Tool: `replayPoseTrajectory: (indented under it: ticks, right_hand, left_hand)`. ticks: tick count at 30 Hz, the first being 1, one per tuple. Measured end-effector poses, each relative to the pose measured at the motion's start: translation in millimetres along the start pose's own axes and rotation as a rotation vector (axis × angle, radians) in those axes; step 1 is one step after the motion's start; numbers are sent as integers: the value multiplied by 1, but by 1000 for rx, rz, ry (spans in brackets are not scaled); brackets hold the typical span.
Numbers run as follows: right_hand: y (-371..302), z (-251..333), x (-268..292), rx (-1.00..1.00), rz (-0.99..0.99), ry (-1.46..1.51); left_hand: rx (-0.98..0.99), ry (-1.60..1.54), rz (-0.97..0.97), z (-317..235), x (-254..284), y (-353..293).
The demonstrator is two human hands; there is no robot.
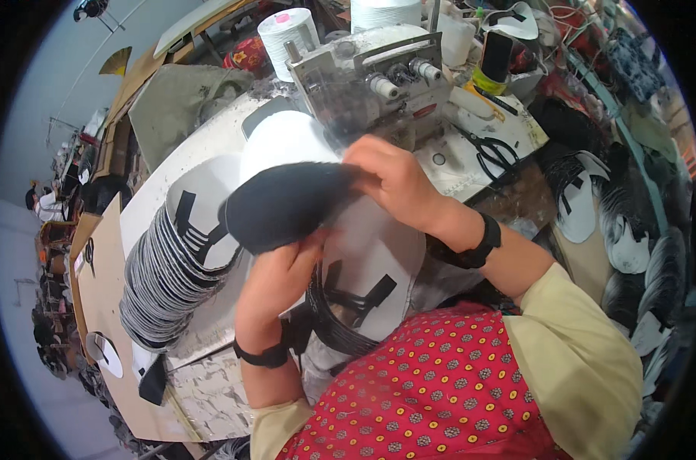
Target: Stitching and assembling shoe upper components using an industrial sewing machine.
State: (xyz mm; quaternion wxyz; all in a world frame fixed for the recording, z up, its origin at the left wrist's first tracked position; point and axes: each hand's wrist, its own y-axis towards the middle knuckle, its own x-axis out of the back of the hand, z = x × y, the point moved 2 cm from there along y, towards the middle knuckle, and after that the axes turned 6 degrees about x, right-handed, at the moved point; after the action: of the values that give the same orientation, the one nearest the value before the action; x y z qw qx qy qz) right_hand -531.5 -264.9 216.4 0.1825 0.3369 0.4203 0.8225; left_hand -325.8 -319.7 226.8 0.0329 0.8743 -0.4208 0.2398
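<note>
Red apron (432, 383), black piece (283, 203) beside stack (160, 280)

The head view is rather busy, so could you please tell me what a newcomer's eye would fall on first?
The vivid red patterned garment at the bottom would probably stand out first. Then perhaps the black curved piece at the centre, the right hand at its right edge and the left hand below, and the leaning stack to its left.
</note>
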Motion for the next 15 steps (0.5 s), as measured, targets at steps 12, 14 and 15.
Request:
replayPoseTrajectory:
  ticks: [12,14,15]
  right_hand:
    - [7,28,9,-245,176,185]
    - [7,24,5,-183,158,103]
    - [5,20,4,-238,165,109]
  left_hand:
    - [-486,647,-901,-22,14,14]
    - [-420,545,-834,-23,15,31]
    - [-313,421,-763,-22,15,38]
